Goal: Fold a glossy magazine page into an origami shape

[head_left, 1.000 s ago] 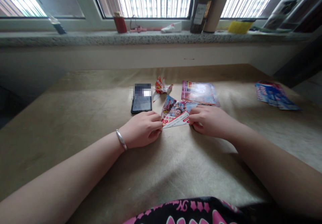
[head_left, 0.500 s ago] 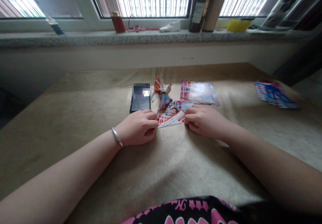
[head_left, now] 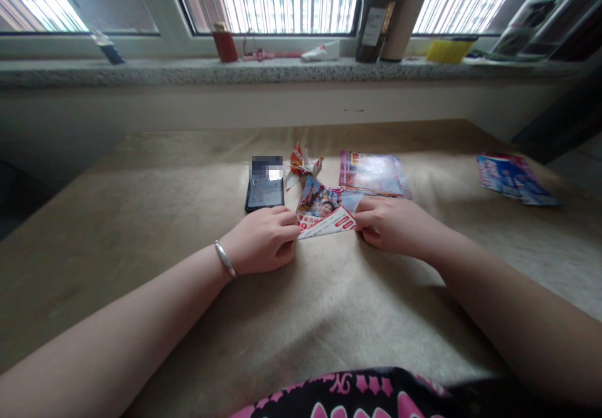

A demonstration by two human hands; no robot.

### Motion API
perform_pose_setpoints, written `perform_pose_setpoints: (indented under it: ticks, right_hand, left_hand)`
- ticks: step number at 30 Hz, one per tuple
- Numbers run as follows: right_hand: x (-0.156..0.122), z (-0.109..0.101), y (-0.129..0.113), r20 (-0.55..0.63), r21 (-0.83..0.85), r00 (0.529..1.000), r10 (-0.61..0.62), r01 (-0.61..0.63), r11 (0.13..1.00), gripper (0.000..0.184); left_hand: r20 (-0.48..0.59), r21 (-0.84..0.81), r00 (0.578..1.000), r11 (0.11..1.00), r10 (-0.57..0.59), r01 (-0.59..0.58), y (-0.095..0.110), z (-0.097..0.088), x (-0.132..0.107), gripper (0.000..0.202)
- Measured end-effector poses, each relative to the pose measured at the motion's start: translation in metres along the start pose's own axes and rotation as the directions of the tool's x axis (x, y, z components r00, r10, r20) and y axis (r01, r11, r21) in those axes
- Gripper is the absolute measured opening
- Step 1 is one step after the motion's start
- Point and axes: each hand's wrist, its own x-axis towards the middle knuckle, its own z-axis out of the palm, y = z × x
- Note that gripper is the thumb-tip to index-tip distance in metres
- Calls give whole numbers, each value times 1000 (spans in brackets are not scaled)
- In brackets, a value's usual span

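Note:
A colourful printed sheet of paper (head_left: 324, 211), partly folded, lies on the tan table (head_left: 141, 217) in front of me. My left hand (head_left: 263, 239), with a silver bangle on the wrist, is curled and pinches the sheet's left corner. My right hand (head_left: 395, 225) is curled too and pinches the right end of the folded white flap. A small folded paper figure (head_left: 303, 162) stands just beyond the sheet. A dark phone (head_left: 264, 186) lies to its left.
A glossy leaflet (head_left: 374, 173) lies behind my right hand. A blue leaflet (head_left: 512, 178) rests at the far right. The stone windowsill (head_left: 188, 70) carries a red cup (head_left: 224, 43), a dark jar (head_left: 374, 22) and a yellow object (head_left: 446, 49).
Both hands stay pinched on the sheet; the folded white flap has shifted slightly. The view swayed a little left, then back.

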Motion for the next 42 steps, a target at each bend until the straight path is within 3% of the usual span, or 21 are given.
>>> perform_pose_setpoints:
  ticks: [21,31,34,39,42]
  right_hand:
    - [-3,-3,4,46,-29,997,65,-64,998,17]
    - [-1,-1,8,53,-149,989,138,-129,980,14]
    - [1,2,5,17,-193,989,148,-142,971,14]
    - [2,4,-3,-169,-157,965,199,-226,962,15]
    - [4,8,-8,-186,-69,981,54,-67,995,19]
  left_hand:
    - [-19,-29,1000,999,-12,12,0,-1,0,13]
    - [12,-42,1000,999,-21,22,-3,3,-1,13]
    - [9,-45,1000,999,-13,14,-5,6,-2,14]
    - [3,-44,1000,999,-3,3,-5,7,-2,15]
    - [-4,-106,1000,994,0,-1,-2,7,-2,15]
